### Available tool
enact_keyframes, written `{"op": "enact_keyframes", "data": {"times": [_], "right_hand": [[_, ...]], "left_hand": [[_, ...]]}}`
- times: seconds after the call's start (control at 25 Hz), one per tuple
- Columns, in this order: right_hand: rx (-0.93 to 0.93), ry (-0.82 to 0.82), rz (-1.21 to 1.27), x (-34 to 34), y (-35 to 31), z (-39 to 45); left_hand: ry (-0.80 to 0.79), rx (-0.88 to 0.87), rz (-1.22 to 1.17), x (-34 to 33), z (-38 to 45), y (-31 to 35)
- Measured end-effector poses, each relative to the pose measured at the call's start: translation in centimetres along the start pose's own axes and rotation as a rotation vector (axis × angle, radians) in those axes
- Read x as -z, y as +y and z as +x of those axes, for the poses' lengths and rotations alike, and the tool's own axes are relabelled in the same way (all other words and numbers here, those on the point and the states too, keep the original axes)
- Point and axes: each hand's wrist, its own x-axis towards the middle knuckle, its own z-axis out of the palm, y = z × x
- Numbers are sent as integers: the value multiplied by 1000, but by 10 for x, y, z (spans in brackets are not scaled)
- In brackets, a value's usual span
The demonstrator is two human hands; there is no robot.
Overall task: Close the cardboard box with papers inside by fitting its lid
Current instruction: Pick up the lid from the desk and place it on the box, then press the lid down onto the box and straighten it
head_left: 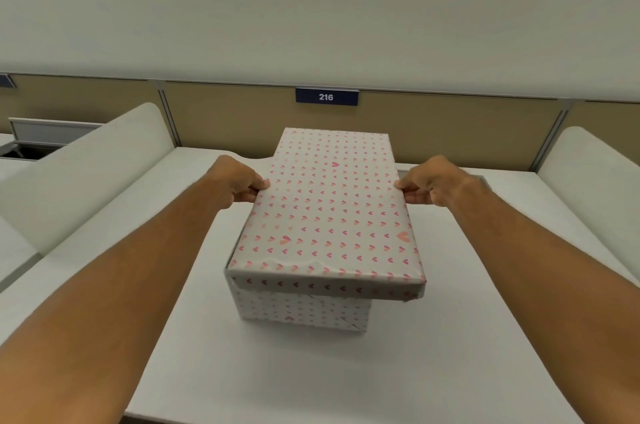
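A cardboard box (304, 314) wrapped in white paper with small pink hearts stands in the middle of the white desk. Its lid (329, 212), in the same heart paper, lies over the top of the box and juts out past the box's front right corner. My left hand (235, 186) pinches the lid's left edge. My right hand (433, 184) pinches its right edge. The papers inside are hidden under the lid.
The white desk (415, 354) has its front edge near the bottom of the view. White curved side panels stand at the left (86, 174) and right (588, 174). A tan partition with a blue sign reading 216 (326, 97) closes the back.
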Motion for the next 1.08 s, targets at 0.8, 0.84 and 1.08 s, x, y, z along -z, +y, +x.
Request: {"op": "enact_keyframes", "data": {"times": [0.8,0.84,1.08], "right_hand": [[-62,189,-81,-64,10,33],[-60,196,-85,-64,13,34],[-48,150,-78,-66,18,48]], "left_hand": [[-139,8,82,2,84,-30],[-149,11,86,2,83,-31],[-159,36,67,0,85,-28]]}}
